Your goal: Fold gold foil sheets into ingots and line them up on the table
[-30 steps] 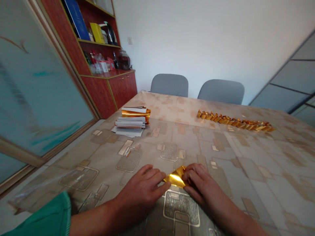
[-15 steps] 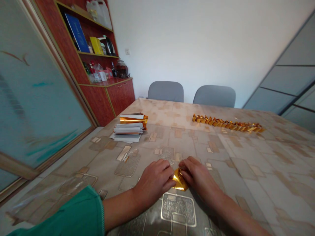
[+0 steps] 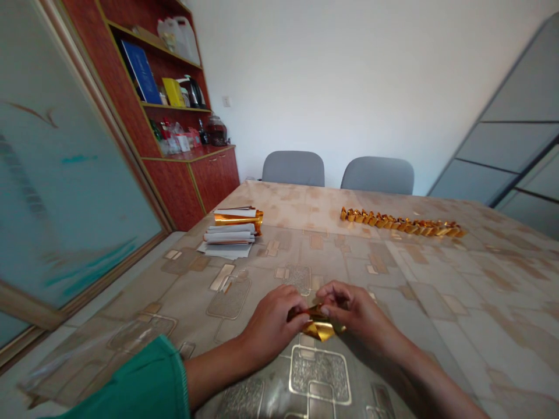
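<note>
A shiny piece of gold foil paper (image 3: 321, 330), partly folded, is between my two hands just above the near part of the table. My left hand (image 3: 279, 314) pinches its left side, thumb toward me. On the other side my right hand (image 3: 349, 305) grips the top right edge between thumb and curled fingers. Some of the foil is hidden behind the fingers. Farther off to the left lies a stack of gold and white paper sheets (image 3: 229, 238). A long row of folded gold paper pieces (image 3: 402, 223) runs across the far right of the table.
A patterned cloth covers the table (image 3: 271, 273). Beyond its far edge stand two grey chairs (image 3: 293, 167) against the white wall. At the left are a red wooden cabinet (image 3: 174, 180) with bottles and a kettle, and a glass sliding door (image 3: 74, 174).
The gold foil paper has turned and spread wider between my hands, showing more of its folded face. My right fingers have shifted and lifted slightly. The view has tilted up a little.
</note>
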Available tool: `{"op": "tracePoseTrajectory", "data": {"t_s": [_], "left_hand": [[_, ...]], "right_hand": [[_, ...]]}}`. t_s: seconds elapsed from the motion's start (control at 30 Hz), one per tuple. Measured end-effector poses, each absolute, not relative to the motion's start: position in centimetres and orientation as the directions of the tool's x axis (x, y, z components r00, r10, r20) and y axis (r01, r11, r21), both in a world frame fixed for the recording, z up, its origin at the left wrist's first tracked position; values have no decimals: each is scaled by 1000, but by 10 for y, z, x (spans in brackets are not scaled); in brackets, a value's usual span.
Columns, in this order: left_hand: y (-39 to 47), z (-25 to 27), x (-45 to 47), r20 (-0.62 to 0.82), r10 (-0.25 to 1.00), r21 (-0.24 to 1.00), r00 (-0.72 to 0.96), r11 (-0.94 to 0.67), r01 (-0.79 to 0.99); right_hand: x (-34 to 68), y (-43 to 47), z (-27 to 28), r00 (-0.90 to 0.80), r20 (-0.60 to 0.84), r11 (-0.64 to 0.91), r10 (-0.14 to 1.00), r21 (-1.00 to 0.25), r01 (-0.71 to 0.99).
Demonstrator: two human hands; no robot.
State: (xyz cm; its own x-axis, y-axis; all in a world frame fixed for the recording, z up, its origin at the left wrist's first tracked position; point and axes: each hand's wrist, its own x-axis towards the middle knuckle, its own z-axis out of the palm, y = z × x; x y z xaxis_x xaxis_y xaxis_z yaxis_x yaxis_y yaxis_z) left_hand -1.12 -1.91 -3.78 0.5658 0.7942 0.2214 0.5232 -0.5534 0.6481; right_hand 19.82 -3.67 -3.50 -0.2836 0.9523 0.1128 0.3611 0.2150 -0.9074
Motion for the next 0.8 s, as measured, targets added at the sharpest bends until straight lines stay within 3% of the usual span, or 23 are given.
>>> {"op": "tracePoseTrajectory", "data": {"t_s": [0.1,0.2,0.47,0.63,0.8], "left_hand": [[-16,-35,-12,203,816,819,541,-445,364],[-13,-33,-11,105,859,956,501,-226,188],[-9,-34,-8,-37,974,971,222,88,-223],[-6,-34,-10,80,987,978,137,-51,-203],[-9,-31,-11,246,941,969,234,-237,-68]], "right_hand": [[197,-40,-28,-266,111,195,957,-929,314],[196,-43,-24,-209,120,175,970,-948,266],[181,-47,-34,-59,107,114,992,-987,115],[180,-49,-33,-130,37,35,991,-999,-20],[180,-50,-29,-296,6,5,955,-1000,-5]]}}
